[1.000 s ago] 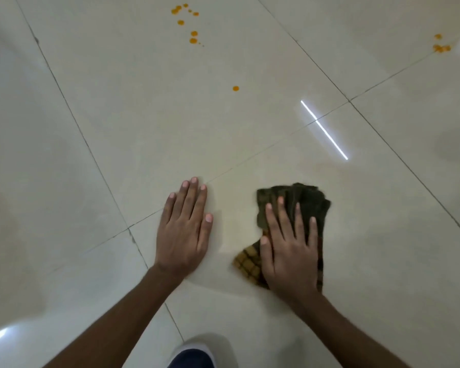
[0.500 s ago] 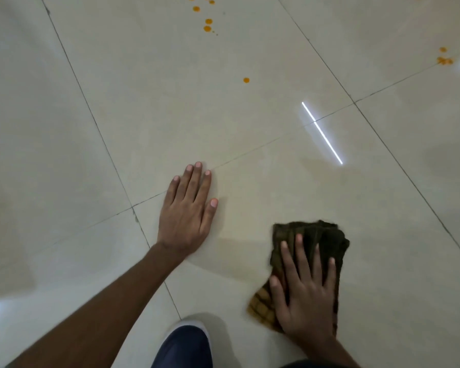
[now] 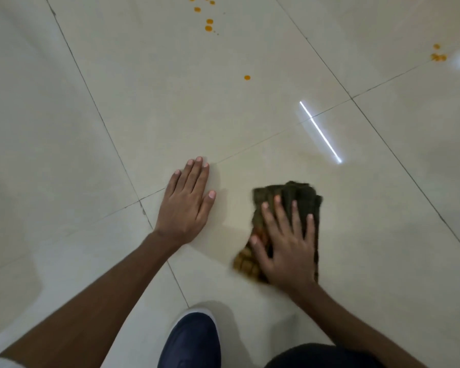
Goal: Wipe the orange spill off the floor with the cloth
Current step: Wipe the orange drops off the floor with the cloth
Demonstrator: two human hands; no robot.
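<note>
Pushed forward again from where it sat nearer the body half a second ago, the right hand [image 3: 287, 243] lies flat and spread on the dark, orange-stained cloth [image 3: 284, 197], pinning it to the floor [image 3: 117, 102] rather than gripping it, while the left hand [image 3: 186, 205] rests open on the tile as a brace. Orange drops [image 3: 209, 25] lie well ahead, with one nearer drop [image 3: 247, 77] and a far-right cluster [image 3: 438, 55], so I judge the stroke should reach further under even palm pressure, using a cleaner fold to avoid smearing.

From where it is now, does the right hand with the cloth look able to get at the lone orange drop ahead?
Probably yes. Bare tile lies between the right hand, flat on the cloth, and the lone orange drop; nothing blocks it, though it would mean stretching forward.
</note>
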